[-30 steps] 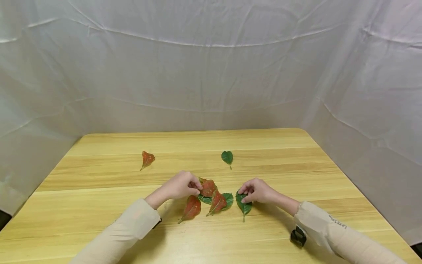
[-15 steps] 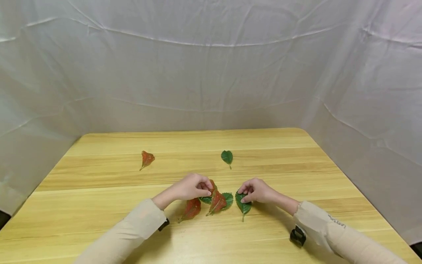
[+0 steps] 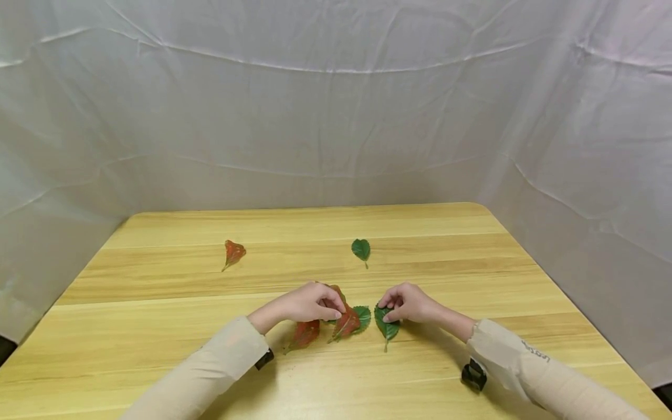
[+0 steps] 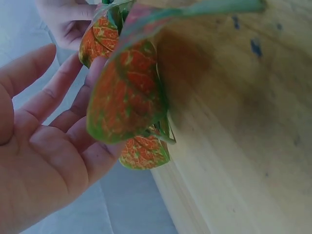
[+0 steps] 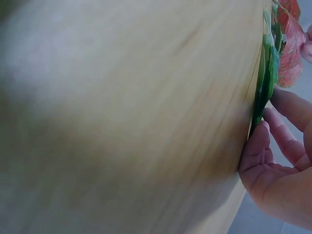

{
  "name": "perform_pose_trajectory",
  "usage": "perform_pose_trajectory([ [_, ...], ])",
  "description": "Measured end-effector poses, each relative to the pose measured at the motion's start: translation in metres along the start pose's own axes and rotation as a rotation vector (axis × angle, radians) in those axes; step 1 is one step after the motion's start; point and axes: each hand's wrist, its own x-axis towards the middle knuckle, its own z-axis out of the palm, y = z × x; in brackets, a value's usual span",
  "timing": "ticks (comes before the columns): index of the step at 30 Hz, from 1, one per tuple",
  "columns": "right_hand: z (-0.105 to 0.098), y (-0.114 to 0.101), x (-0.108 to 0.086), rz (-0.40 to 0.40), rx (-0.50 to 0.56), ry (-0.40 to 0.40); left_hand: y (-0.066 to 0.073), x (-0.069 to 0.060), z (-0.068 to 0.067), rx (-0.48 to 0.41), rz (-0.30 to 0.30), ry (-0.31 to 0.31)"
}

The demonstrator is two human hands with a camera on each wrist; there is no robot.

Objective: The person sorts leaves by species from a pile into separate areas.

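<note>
My left hand (image 3: 315, 301) reaches over a small group of leaves, its fingertips at the upper edge of a red leaf (image 3: 347, 324). In the left wrist view its thumb stands apart from the fingers, and a fingertip touches a red-orange leaf (image 4: 99, 43). A second red leaf (image 3: 307, 334) lies below this hand, and another red leaf (image 3: 336, 288) is partly covered by it. Under the front red leaf shows a green leaf (image 3: 363, 318). On the right, my right hand (image 3: 411, 303) pinches a green leaf (image 3: 387, 331) with thumb and curled fingers, low against the tabletop.
Toward the back of the wooden table (image 3: 472, 262) lie a lone red leaf (image 3: 234, 252) on the left and a lone green leaf (image 3: 361, 249) near the middle. Pale sheeting (image 3: 315, 128) hangs behind and along both sides.
My left hand has slid to the right and slightly nearer, from the rear red leaf to the front red leaf. The right hand stays almost still on its green leaf.
</note>
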Motion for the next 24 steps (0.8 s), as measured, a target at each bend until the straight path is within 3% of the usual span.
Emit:
perform_pose_trajectory([
  [11,0.0001,0.0008,0.0006,-0.001,0.007,0.003,0.0005,0.0029,0.0017,-0.139,-0.011,-0.006],
  [18,0.0004,-0.0002,0.0014,0.006,0.011,0.003,0.0036,0.0043,0.0015,-0.243,-0.029,0.069],
  [24,0.0007,-0.0002,0.001,0.021,0.02,0.004,0.0081,0.0048,-0.0023,-0.244,-0.023,0.15],
])
